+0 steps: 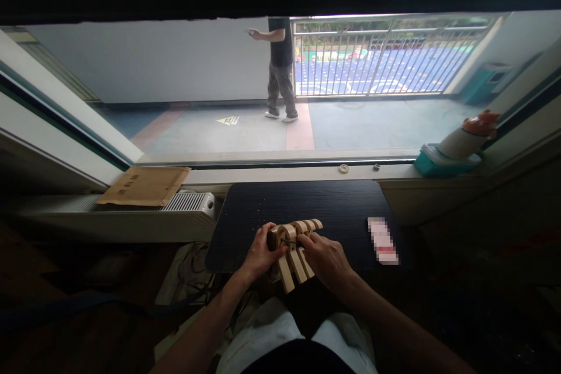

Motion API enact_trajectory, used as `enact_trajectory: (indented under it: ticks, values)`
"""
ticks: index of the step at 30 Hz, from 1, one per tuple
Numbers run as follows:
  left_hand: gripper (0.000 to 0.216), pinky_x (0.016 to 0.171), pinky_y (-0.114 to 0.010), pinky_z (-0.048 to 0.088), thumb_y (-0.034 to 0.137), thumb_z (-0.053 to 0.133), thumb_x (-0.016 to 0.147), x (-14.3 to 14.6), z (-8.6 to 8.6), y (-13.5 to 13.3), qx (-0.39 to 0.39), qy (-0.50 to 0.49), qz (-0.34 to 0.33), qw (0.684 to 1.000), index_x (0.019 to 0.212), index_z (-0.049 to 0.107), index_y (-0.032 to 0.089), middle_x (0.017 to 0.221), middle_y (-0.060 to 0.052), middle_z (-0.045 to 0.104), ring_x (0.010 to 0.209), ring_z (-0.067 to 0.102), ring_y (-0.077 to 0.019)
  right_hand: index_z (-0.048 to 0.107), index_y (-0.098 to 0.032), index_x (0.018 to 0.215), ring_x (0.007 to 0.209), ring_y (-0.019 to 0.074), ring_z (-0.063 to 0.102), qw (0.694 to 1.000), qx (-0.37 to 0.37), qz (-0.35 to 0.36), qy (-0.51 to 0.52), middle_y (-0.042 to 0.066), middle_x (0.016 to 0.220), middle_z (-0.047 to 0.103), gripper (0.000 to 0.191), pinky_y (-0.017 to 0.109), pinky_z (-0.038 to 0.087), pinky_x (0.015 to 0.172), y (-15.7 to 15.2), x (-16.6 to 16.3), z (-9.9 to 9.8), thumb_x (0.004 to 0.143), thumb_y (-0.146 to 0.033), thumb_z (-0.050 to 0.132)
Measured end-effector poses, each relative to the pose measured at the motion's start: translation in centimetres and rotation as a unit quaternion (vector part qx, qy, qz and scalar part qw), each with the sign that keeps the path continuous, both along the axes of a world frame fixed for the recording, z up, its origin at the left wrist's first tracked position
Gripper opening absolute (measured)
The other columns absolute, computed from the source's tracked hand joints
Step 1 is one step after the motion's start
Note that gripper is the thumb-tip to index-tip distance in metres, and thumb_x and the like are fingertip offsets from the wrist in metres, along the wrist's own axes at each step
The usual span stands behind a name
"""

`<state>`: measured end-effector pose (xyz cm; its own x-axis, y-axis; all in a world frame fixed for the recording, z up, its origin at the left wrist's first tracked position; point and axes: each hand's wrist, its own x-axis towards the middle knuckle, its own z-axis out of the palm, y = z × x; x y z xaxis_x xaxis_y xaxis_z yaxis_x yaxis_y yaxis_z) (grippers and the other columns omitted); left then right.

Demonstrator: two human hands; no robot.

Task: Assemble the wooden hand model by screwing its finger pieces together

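My left hand (263, 254) is closed around the left end of a light wooden piece (287, 273), which has several curved hooks along its top and flat slats pointing down towards me. It is held over the front edge of a black table (254, 198). From the right, my right hand (326, 257) grips a thin dark tool (289, 241) whose shaft reaches across the wood to near my left thumb. The handle is hidden in my fingers, so its exact kind cannot be told. A dark block partly shows behind my left fingers.
A phone (382, 239) with a blurred face lies at the table's right. A brown envelope (144, 186) rests on a radiator (193, 202) to the left. On the windowsill are a tape roll (343, 169) and a teal box (445, 162). A person (280, 64) stands beyond the glass.
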<state>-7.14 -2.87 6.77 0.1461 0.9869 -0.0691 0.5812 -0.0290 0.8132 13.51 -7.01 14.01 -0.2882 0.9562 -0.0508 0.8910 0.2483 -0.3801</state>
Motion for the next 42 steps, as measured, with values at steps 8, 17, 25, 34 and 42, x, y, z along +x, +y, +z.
enact_trajectory:
  ticks: [8,17,25,34,42]
  values:
    - [0.059,0.094,-0.041,0.045,0.034,0.072,0.066,0.1,0.3,-0.1,0.001,0.004,-0.010,1.000,0.118,0.046,0.025,0.113,-0.005,0.052,0.105,0.054,-0.0226,0.064,-0.022,0.102,0.078,0.0150,0.063,0.998,0.017,0.040,-0.036,0.005,0.093,0.069,0.023,0.024,0.044,0.067,0.0,-0.1,-0.3,0.090,-0.015,0.046]
    - [0.059,0.097,-0.041,0.043,0.035,0.071,0.066,0.1,-0.1,0.0,0.003,0.014,-0.003,1.000,0.118,0.046,0.026,0.116,-0.005,0.051,0.109,0.053,-0.0230,0.074,-0.022,0.097,0.076,0.0178,0.066,0.954,-0.175,-0.102,0.222,0.004,0.083,0.074,0.028,0.025,0.046,0.066,1.1,0.4,-2.1,0.085,-0.035,0.052]
    - [0.058,0.095,-0.040,0.044,0.036,0.071,0.066,0.1,0.1,-0.1,-0.005,0.011,-0.008,1.000,0.118,0.046,0.025,0.116,-0.006,0.051,0.109,0.053,-0.0234,0.060,-0.023,0.116,0.081,0.0171,0.063,0.999,0.017,0.030,-0.024,0.006,0.097,0.068,0.034,0.025,0.045,0.068,0.1,-0.1,0.4,0.087,-0.011,0.047]
    - [0.059,0.096,-0.041,0.044,0.034,0.071,0.067,0.3,0.5,-0.2,-0.007,0.020,-0.017,1.000,0.119,0.044,0.026,0.116,-0.005,0.050,0.108,0.053,-0.0236,0.065,-0.024,0.108,0.079,0.0150,0.064,0.999,0.003,0.039,-0.004,0.004,0.095,0.069,0.027,0.024,0.046,0.069,0.2,0.0,0.0,0.090,-0.016,0.046]
    - [0.058,0.098,-0.040,0.042,0.034,0.070,0.067,0.3,0.3,-0.1,-0.012,0.019,-0.005,1.000,0.118,0.044,0.025,0.117,-0.005,0.049,0.109,0.052,-0.0227,0.070,-0.022,0.109,0.089,0.0192,0.067,0.956,-0.171,-0.118,0.206,0.005,0.100,0.073,0.032,0.026,0.047,0.078,0.8,-0.1,-1.4,0.084,-0.032,0.052]
